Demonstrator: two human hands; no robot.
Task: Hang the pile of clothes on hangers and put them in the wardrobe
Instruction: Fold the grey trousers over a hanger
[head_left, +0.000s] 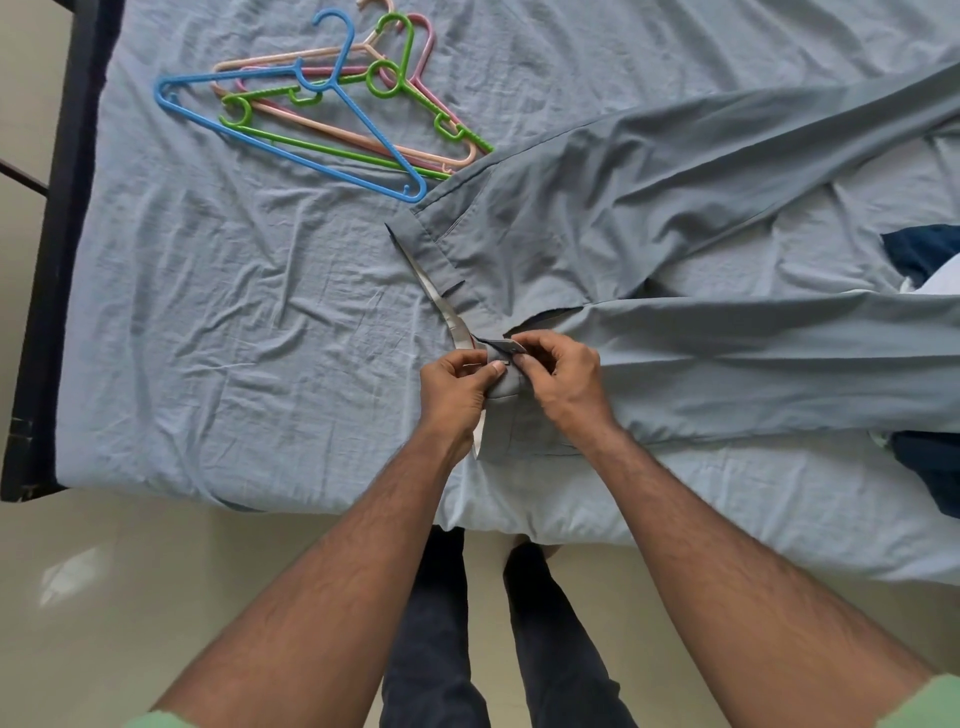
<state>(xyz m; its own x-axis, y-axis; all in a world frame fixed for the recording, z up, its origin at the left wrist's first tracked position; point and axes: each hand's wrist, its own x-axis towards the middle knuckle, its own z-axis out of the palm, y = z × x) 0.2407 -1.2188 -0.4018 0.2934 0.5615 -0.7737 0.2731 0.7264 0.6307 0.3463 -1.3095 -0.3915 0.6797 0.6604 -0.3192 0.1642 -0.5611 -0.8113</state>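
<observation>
Grey-blue trousers (675, 218) lie spread across the bed, legs running off to the right, waistband toward the middle. Both hands work at the waistband's near end: my left hand (457, 387) pinches the fabric flap from the left, and my right hand (563, 382) pinches the clasp end from the right. A pile of plastic hangers lies at the top left of the bed: a blue hanger (291, 140) on top, a green hanger (387, 85), a peach hanger (291, 62) and a pink hanger (423, 47) under them.
A light blue bedsheet (234, 312) covers the bed. The dark bed frame (57, 249) runs down the left side. Dark blue and white clothes (930, 260) lie at the right edge. Cream floor (156, 597) and my dark-trousered legs (436, 649) are below.
</observation>
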